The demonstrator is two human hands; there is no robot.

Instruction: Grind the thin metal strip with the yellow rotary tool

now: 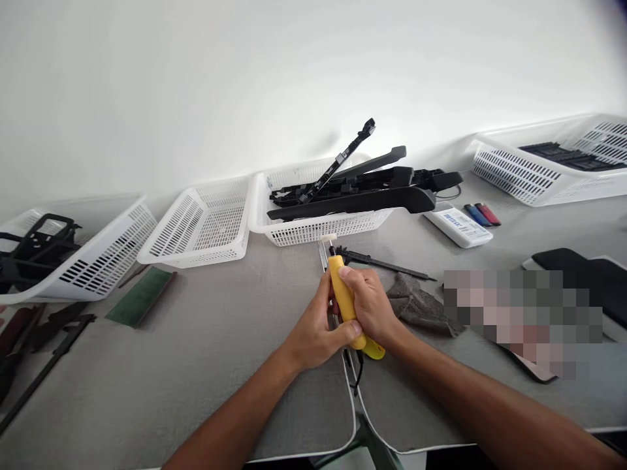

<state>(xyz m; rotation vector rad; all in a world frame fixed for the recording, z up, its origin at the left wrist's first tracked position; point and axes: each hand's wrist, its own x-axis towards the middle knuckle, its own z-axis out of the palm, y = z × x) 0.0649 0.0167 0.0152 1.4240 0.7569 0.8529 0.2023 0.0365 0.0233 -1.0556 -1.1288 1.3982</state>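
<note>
A yellow-handled tool stands out in front of me, tilted with its tip pointing away. A short metal shaft and a small pale block are at its far end. My right hand is closed around the handle from the right, thumb on top. My left hand is closed on it from the left, its thumb pressing near the handle's lower end. A second yellow piece shows under the handle, beside a black cord. Just beyond my right hand lie a black caliper and a dark grey cloth.
White baskets line the wall: one with long black plastic parts, a basket left of it, and others at far left and right. A green sheet, a white box, and two lighters lie around. A pixelated item lies right.
</note>
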